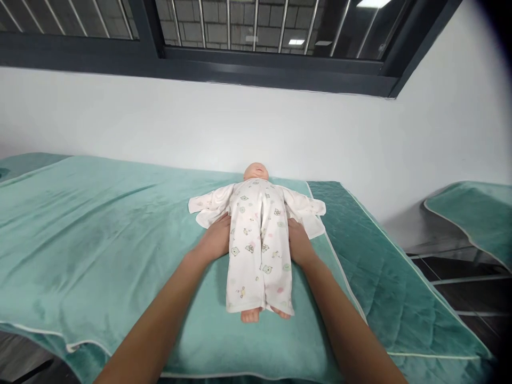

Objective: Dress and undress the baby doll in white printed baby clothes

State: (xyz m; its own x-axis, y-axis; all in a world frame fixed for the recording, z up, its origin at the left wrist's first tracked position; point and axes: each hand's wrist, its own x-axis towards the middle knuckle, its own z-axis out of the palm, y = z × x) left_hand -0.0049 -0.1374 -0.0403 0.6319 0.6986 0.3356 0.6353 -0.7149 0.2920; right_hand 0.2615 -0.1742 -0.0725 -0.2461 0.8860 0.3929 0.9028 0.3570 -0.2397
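**One baby doll [256, 171] between left hand [218, 237] and right hand [298, 243]**

Both hands are partly hidden beside the printed trousers [245, 250]; whether they grip, I cannot tell. Two sleeves [206, 202] cover the doll's arms; two feet [250, 316] poke out below the trouser legs. The doll lies face-up on a teal blanket [100, 229]. One barred window [260, 60] is cut off above.

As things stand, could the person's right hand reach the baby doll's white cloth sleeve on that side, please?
Probably yes: the right hand lies near the sleeve, with only loose white cloth between.
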